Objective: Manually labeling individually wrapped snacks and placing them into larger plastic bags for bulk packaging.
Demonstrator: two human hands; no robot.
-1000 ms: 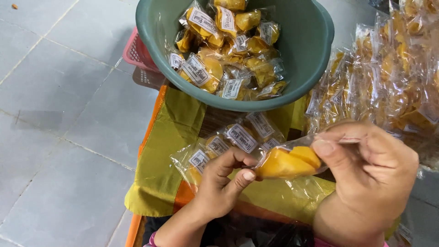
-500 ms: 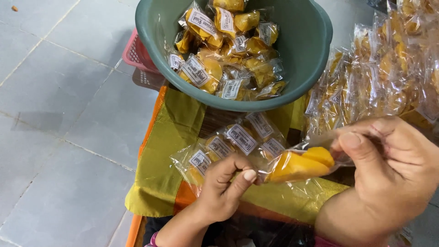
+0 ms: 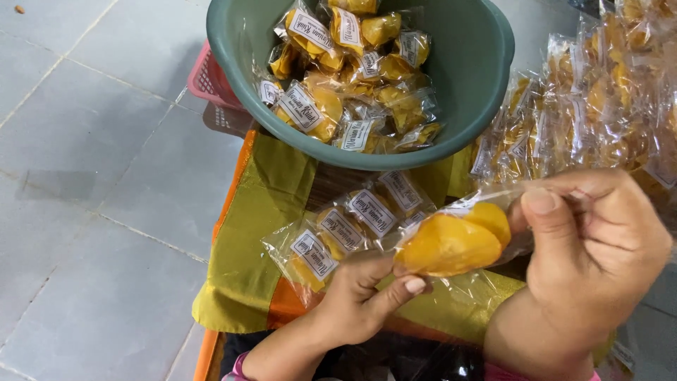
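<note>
Grey floor tiles (image 3: 92,141) filled the left side of the view, and a green-and-orange cloth (image 3: 261,233) lay spread over a low surface in the middle. Just above that cloth, one clear plastic packet (image 3: 458,240) was held between both hands; at least two yellow-orange pieces of snack showed inside it. The right hand (image 3: 592,247) pinched the packet's upper end, its fingers closed on the plastic with the thumb pressed flat on top. The left hand (image 3: 370,296) met the packet's lower end from underneath, thumb and forefinger close together at the plastic; whether they actually gripped it could not be told.

Directly behind the held packet, four sealed packets (image 3: 352,222) of the same yellow snack lay on the cloth, each bearing a white label, overlapping one another. Beyond them sat one round green basin (image 3: 472,77), its rim overhanging the cloth's far edge; it held a heap of labelled packets (image 3: 345,77), about a dozen or more, too jumbled for an exact count. One pink slatted basket (image 3: 208,81) showed partly from under the basin's left side, on the floor. To the right, a large pile of further packets (image 3: 599,99) ran up to the frame's edge, too many and too blurred by glare to count. Pink sleeves showed at both wrists at the bottom edge.
</note>
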